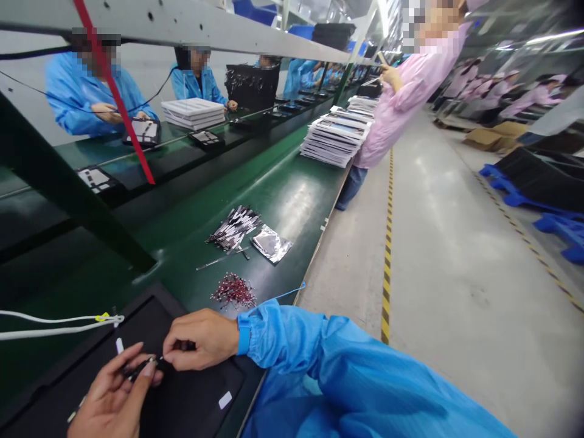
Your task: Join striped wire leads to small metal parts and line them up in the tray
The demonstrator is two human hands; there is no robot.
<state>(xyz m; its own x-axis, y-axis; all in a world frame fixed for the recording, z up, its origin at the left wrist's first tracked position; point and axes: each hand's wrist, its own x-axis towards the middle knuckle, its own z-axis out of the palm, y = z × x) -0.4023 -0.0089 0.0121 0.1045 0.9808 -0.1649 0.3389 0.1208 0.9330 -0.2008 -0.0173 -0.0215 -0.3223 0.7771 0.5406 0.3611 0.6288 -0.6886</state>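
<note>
Over a black padded tray [191,401], my left hand [121,389] pinches a small dark electronic part [137,368] between thumb and fingers. My right hand [203,339] is close beside it, fingertips pinched at the part's right end; whatever they grip is too small to make out. A blue strap [244,333] circles my right wrist. Beyond that hand lies a heap of tiny parts with red wires [234,290]. Farther up the bench are a pile of black-and-white strips [235,228], a silver bag [271,243] and a thin metal tool [219,260].
White cables [55,333] cross from the left to the tray's upper edge. A green post [86,194] slants down to the bench. White stacked sheets [335,137] sit farther along, beside a person in pink [410,97]. Across the line, people in blue [91,91] handle flat black devices.
</note>
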